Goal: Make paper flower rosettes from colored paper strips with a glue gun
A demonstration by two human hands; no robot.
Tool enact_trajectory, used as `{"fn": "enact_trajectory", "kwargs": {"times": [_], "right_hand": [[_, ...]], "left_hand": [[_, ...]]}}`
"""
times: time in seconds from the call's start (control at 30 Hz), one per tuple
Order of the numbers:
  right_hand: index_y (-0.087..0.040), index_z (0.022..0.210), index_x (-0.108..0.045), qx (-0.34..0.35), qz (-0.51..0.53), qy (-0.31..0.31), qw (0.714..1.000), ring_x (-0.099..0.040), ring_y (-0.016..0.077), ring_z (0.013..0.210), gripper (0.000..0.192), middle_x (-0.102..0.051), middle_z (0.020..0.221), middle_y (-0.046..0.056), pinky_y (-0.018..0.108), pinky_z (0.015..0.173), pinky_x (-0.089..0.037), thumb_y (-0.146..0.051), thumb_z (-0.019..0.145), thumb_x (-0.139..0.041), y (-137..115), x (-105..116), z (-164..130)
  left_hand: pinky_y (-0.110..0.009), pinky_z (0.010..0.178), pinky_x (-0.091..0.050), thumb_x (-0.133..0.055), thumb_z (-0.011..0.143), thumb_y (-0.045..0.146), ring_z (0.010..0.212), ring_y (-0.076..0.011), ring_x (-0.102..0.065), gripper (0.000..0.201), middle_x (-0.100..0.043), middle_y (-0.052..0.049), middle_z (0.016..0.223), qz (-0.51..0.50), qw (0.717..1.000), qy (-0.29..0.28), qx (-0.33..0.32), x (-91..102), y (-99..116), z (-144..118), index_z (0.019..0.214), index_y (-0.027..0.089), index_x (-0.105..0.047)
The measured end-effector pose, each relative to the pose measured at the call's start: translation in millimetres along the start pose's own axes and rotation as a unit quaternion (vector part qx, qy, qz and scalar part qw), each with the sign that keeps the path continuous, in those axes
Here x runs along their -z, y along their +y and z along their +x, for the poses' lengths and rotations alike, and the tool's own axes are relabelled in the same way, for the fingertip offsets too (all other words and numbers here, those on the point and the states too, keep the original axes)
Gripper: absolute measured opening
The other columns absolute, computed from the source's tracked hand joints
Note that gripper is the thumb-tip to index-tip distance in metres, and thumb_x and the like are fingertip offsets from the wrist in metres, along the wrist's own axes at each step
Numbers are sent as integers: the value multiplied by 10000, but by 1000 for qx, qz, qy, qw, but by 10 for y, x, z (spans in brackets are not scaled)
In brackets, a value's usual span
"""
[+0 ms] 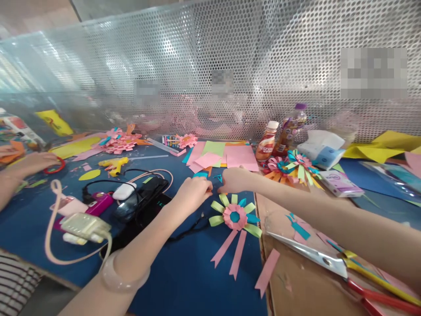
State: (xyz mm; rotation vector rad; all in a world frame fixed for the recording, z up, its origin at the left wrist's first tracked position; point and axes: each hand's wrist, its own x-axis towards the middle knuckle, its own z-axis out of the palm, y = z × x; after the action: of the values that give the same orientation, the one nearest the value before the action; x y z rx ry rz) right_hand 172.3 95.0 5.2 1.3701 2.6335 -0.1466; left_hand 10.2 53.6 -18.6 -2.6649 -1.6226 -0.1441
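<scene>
My left hand [194,193] is closed, its fingers bent together above the blue table; whether anything is in them is hidden. A blue paper piece [201,174] shows just beyond its knuckles. My right hand [235,180] faces it, fingers curled, with a small blue paper strip [217,177] at the fingertips. Just below both hands lies a paper rosette [234,217] with a pink pleated ring, blue centre, green and blue loops and two pink tails. A loose pink notched strip [267,273] lies nearer me.
Scissors [329,260] lie on cardboard at right. Pink and green paper sheets [241,158] lie behind my hands, beside a drink bottle [267,141]. Cables, a power bank [86,226] and a yellow glue gun [113,166] occupy the left. A co-worker's hand [41,162] is near red-handled scissors [55,166].
</scene>
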Motion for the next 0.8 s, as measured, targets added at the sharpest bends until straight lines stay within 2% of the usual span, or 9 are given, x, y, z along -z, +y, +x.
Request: {"fn": "enact_trajectory", "kwargs": {"times": [0.23,0.37,0.57,0.7,0.8], "right_hand": [[-143,982,-685,10,-1,-13,1000,-642,210,769,357,-694,886,113,249,622,-438,-346,720,-553,-65,25,67],[-123,973,-687,3,-2,-15,1000,-642,213,777,350,-698,847,113,242,625,-434,-327,711,-577,-54,49,132],[-101,930,-692,-26,-5,7,1000,-641,227,755,342,-690,812,124,278,622,-429,-334,703,-583,88,90,162],[-84,932,-679,-55,-13,54,997,-634,242,780,348,-676,823,135,287,614,-416,-347,749,-540,190,171,14],[-131,890,-670,-56,-9,90,994,-626,188,726,325,-670,794,86,254,582,-390,-369,827,-459,151,217,-311]], "left_hand": [[-301,760,-431,-576,826,214,884,-220,-594,144,-638,-81,876,-33,999,2,-17,65,-15,-47,898,170,-693],[-326,792,-434,-559,843,222,917,-229,-584,165,-625,-87,917,-45,999,-4,-10,113,-18,-80,919,177,-699],[-315,839,-436,-519,869,207,936,-204,-593,188,-645,-72,952,-78,997,22,-17,181,-92,-146,937,172,-691],[-303,839,-438,-498,880,192,929,-192,-593,204,-655,-63,952,-107,993,28,-42,268,-101,-194,958,167,-684],[-271,824,-441,-493,886,206,916,-166,-593,204,-646,-38,972,-167,983,31,-64,386,-25,-274,973,194,-678]]}}
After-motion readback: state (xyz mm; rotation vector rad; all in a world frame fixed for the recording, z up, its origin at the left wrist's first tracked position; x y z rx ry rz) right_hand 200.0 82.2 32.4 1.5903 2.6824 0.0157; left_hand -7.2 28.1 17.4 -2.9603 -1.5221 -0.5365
